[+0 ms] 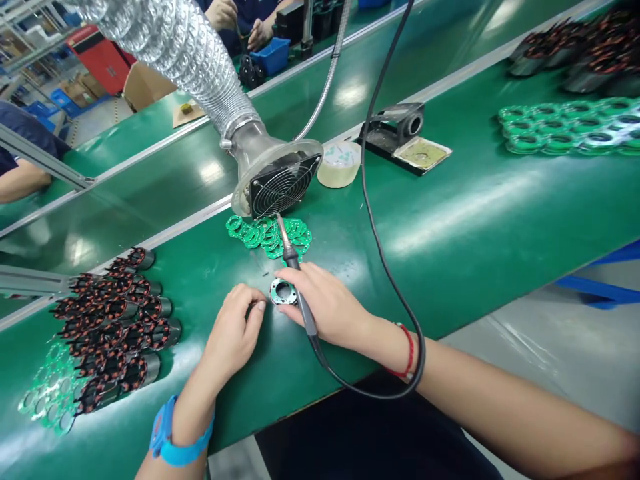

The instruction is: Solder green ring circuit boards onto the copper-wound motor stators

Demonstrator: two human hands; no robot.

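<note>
In the head view my right hand (325,303) is closed around a soldering iron (306,310), whose tip points away from me toward the fan. The thumb and a finger of that hand also reach around a round part with a ring-shaped circuit board on top (283,291). Just left of this part is my left hand (239,327), its thumb and forefinger pinched together; whatever they hold, if anything, is too small to make out. Beyond the iron's tip lies a loose pile of green ring circuit boards (270,235). A blue wrist strap (183,440) circles my left wrist.
A fume extractor fan (286,187) hangs over the boards. Behind are a tape roll (340,165) and a soldering iron stand (400,133). Wired motor stators (117,327) stand in rows at left. More green boards (570,127) lie at right. The iron's black cable (383,247) loops across my forearm.
</note>
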